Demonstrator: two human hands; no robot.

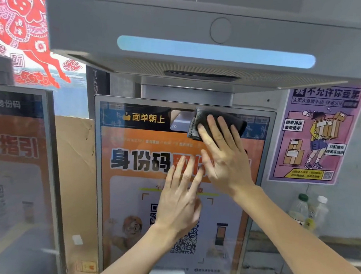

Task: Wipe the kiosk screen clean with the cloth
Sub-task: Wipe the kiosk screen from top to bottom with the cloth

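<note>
The kiosk screen (133,176) stands upright in front of me, orange and blue with a QR code in its lower half. A dark grey folded cloth (234,122) lies flat against the screen's top right part. My right hand (223,155) presses on the cloth with its fingers spread, palm flat on the glass. My left hand (179,199) rests flat on the middle of the screen with its fingers apart, just below and left of the right hand, holding nothing.
A grey hood with a blue light bar (214,52) juts out above the screen. A second kiosk screen (11,156) stands at the left, with cardboard (73,171) between. A purple poster (315,134) and two plastic bottles (307,211) are at the right.
</note>
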